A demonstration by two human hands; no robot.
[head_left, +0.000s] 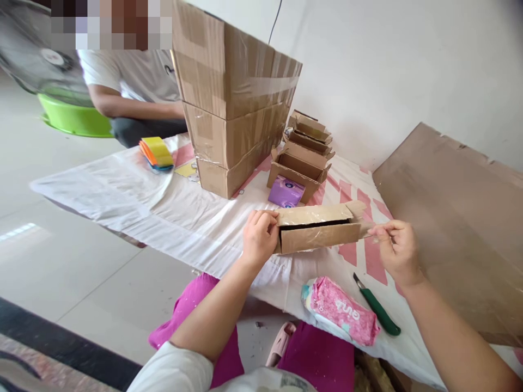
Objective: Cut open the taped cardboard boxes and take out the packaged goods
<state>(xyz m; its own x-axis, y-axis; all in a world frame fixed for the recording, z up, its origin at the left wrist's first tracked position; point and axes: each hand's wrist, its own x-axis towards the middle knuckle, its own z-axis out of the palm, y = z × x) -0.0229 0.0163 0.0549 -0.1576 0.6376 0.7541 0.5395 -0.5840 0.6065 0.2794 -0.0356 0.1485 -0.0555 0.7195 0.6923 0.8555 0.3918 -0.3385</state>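
A small cardboard box (pixel 321 239) lies on its long side before me, a dark gap running along its top edge. My left hand (pixel 260 234) is closed on the box's left end, thumb near the gap. At the other end, my right hand (pixel 396 247) pinches the end flap (pixel 365 230); whether tape is also between its fingers I cannot tell. Just behind the box sits a purple packet (pixel 286 190). Closer to me lie a pink packet (pixel 343 310) and a green-handled utility knife (pixel 379 310) with its blade tip showing.
Tall stacked cartons (pixel 241 103) stand at the table's middle, with several opened small boxes (pixel 300 163) beside them. A large cardboard sheet (pixel 453 228) leans at right. Colourful pads (pixel 156 153) lie at left. Another person (pixel 131 87) sits beyond, near a fan (pixel 51 57).
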